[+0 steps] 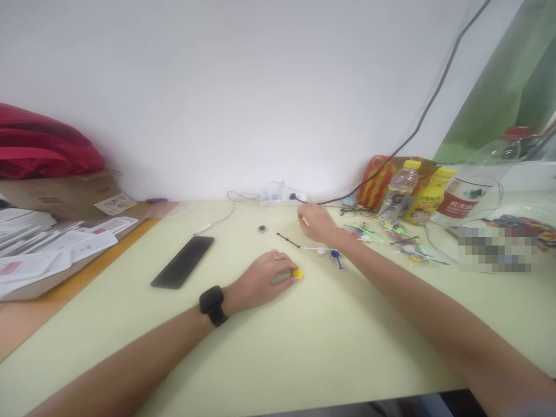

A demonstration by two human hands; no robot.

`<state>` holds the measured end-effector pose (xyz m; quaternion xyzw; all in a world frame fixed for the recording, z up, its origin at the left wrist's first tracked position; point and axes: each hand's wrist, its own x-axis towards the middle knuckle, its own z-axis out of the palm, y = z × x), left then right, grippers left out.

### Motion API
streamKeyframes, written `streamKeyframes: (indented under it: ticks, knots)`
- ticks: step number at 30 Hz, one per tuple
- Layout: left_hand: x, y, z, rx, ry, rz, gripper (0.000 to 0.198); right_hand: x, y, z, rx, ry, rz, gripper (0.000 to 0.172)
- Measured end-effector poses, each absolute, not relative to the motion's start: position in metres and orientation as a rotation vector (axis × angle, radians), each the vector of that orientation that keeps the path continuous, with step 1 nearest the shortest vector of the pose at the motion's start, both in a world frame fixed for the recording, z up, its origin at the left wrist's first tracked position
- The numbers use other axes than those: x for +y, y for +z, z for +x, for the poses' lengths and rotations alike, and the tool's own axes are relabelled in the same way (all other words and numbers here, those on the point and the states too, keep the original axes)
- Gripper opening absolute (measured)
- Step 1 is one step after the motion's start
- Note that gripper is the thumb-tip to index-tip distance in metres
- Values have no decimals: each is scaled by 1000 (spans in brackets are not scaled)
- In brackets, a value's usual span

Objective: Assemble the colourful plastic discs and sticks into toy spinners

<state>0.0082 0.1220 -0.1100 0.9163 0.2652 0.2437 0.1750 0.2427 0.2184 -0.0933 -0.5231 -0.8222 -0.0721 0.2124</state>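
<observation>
Okay, left hand (264, 280): we've got thumb and fingertips pinching a small yellow disc (297, 274) low over the pale table (269, 359), near the middle. Black watch (212, 304) on that wrist, 1 ring on a finger. Right hand (319, 223) is farther back, fingers curled; a thin yellow piece (292, 224) shows at the fingertips, but it's blurred and we can't tell if it's gripped.

Between our 2 hands: 1 black stick (288, 240) lying at a slant, 1 small dark round part (262, 229) to its left. By the right forearm, 1 white piece (321, 251) and 1 blue piece (335, 255) just beside it. More coloured parts (367, 233) lie past that forearm, glasses (357, 212) behind them.

To our left, 1 black phone (182, 262) lies flat, white cable end (202, 229) near its top edge. Back right: 3 bottles (430, 197), upright. Power strip (282, 197) by the wall.
</observation>
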Motion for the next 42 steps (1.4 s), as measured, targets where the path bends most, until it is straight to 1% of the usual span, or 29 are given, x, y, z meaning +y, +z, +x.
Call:
streamKeyframes:
  ticks: [3,6,11,16,24,27,32,40,42]
  knots:
    - [120,-111,10,758,686,2594,20,189,-83,252,-2240,-120,-1382,13]
    - [119,-111,11,757,687,2593,19,149,-81,259,-2180,168,-1272,12]
    - [120,-112,11,746,702,2590,19,92,-93,262,-2084,513,-1304,11]
    - [120,-111,13,750,711,2566,18,79,-109,257,-1972,801,-1210,14]
    - [119,-112,12,800,687,2515,23,81,-114,250,-1862,935,-1129,24]
    - [120,-113,12,782,679,2506,22,81,-115,250,-1833,995,-1133,24]
    - [120,-112,12,762,677,2498,20,84,-126,247,-1615,1242,-1107,24]
    - [117,-115,16,807,689,2536,17,87,-127,239,-1528,1335,-1141,21]
    - [116,-117,17,821,696,2554,15,87,-125,239,-1521,1338,-1168,23]
